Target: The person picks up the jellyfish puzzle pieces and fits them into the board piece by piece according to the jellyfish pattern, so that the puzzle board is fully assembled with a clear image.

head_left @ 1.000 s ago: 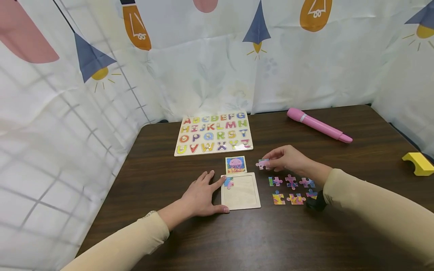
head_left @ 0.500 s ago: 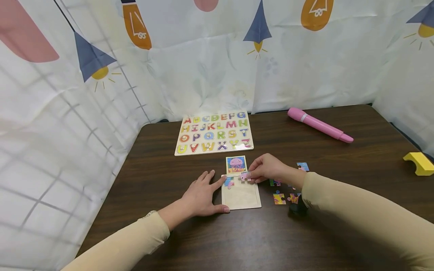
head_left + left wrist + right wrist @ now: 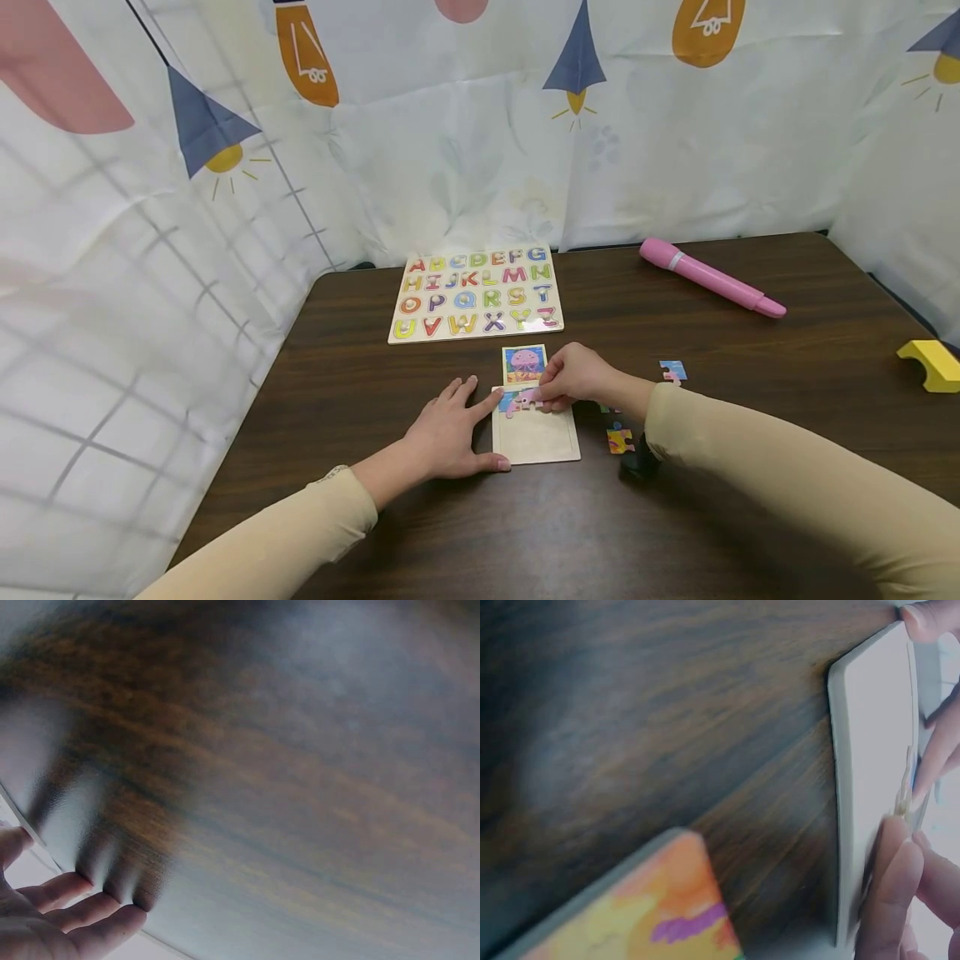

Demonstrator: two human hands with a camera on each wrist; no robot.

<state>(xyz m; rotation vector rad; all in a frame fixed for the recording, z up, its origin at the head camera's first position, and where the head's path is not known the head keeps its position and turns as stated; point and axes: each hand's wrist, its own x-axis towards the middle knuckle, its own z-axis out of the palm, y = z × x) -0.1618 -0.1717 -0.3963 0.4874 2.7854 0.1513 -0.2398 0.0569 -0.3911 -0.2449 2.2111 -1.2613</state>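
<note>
A pale square puzzle tray (image 3: 536, 443) lies on the dark table, with a blue-and-pink jigsaw piece (image 3: 507, 404) in its upper left corner. My left hand (image 3: 448, 435) is spread beside the tray, its index finger and thumb on the left rim. At the tray's top, my right hand (image 3: 581, 373) pinches a pink jigsaw piece (image 3: 528, 395) right beside the corner piece. The right wrist view shows that piece edge-on between fingertips (image 3: 900, 862), low over the tray (image 3: 870, 735). A jellyfish picture card (image 3: 522, 364) touches the tray's far side.
Loose jigsaw pieces lie to the right: a blue-and-pink one (image 3: 673, 370) and a yellow one (image 3: 619, 440); my right forearm hides others. Behind are an alphabet board (image 3: 476, 294) and a pink toy microphone (image 3: 712, 277). A yellow arch block (image 3: 932, 365) sits far right.
My right hand has carried the pink jigsaw piece left from beside the card, over the tray and up against the corner piece. The left hand has stayed at the rim.
</note>
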